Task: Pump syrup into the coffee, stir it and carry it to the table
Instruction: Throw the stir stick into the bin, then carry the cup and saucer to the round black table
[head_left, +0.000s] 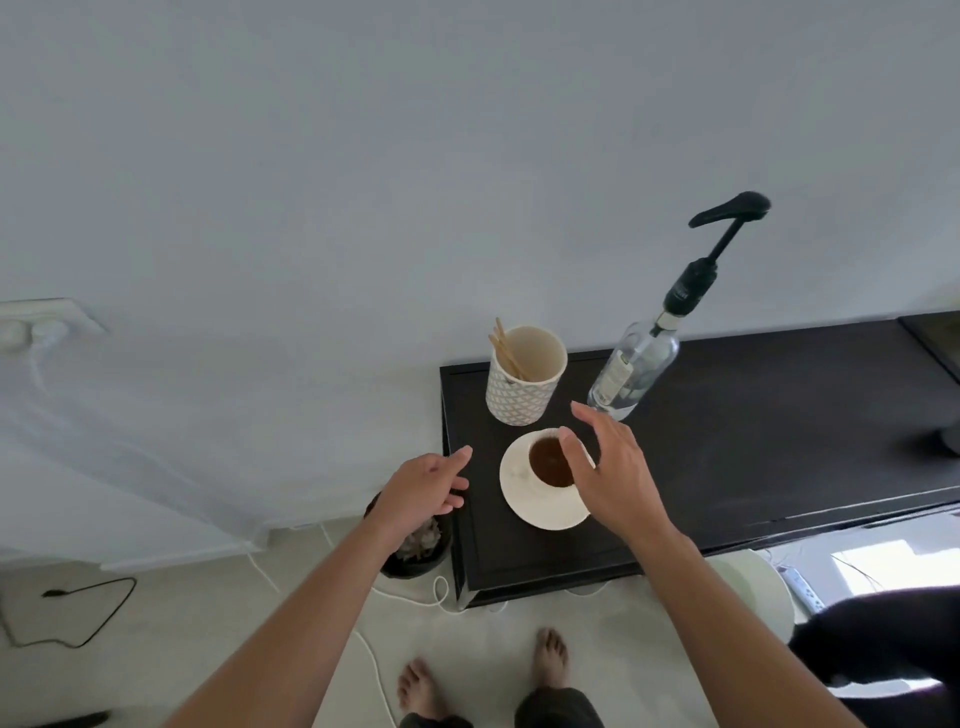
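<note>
A white cup of dark coffee (549, 462) stands on a white saucer (524, 501) at the left end of a black sideboard (753, 431). Behind it to the right stands a clear syrup bottle (631, 376) with a tall black pump (727, 210). A patterned paper cup (524, 382) holding wooden stir sticks (506, 348) is behind the coffee. My right hand (610, 467) hovers open over the right side of the cup, fingers spread, holding nothing. My left hand (423, 486) is open at the sideboard's left edge, left of the saucer.
A dark plant pot (415, 551) sits on the floor under my left wrist. White cables (415, 597) and a black cable (78, 608) lie on the pale floor. My bare feet (483, 670) are below. A dark object (940, 441) stands at the sideboard's right.
</note>
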